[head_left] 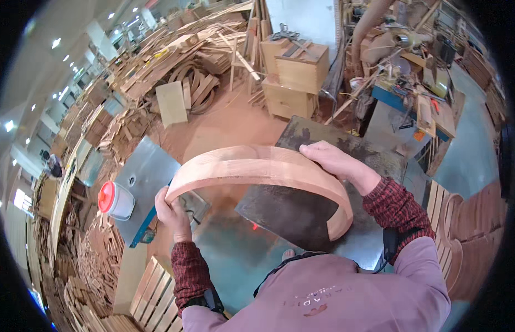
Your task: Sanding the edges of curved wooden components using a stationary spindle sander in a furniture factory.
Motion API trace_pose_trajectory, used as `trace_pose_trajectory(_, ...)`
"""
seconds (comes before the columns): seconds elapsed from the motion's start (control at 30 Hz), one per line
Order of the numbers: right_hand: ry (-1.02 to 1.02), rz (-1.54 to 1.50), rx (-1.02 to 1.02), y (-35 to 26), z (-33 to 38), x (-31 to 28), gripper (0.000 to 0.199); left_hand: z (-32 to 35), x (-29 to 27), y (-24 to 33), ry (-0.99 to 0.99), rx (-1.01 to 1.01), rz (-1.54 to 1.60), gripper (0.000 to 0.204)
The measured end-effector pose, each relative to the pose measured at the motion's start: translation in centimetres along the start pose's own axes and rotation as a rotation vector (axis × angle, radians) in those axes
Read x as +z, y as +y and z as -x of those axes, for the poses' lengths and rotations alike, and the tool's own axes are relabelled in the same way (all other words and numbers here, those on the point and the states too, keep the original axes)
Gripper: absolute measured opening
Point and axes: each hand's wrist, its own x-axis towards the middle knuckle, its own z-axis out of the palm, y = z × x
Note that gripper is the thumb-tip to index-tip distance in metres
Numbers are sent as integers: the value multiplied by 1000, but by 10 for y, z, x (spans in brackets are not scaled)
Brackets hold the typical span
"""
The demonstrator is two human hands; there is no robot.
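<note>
A wide, curved wooden piece [257, 165], pale reddish and bent like part of a hoop, is held up in front of me between both hands. My left hand [173, 214] grips its left end, fingers wrapped at the edge. On the upper right of the curve, my right hand [337, 161] is closed with the thumb along the top edge. The right end of the piece curls down toward me. Beneath it lies a dark, worn metal machine table [285, 213], partly hidden by the wood.
Left of me, a white bucket with a red lid [118, 200] stands on a grey metal table [149, 166]. Wooden boxes [293, 83] stand ahead, near heaped timber [174, 52]. A cluttered workbench [418, 105] is at the right. Slatted wood [155, 296] lies low on the left.
</note>
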Motion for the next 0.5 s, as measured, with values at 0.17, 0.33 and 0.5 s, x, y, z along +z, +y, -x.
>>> trace_pose_trajectory(0.17, -148, -78, -41, -29, 49, 0, 41, -22, 20, 34, 3, 79, 102, 40)
trace_pose_trajectory(0.33, -162, 125, -197, -18, 62, 27, 41, -12, 56, 59, 30, -68, 44, 49)
trace_pose_trajectory(0.5, 19, 89, -313, -3, 72, 55, 39, 35, 64, 150, -283, -892, 1101, 50)
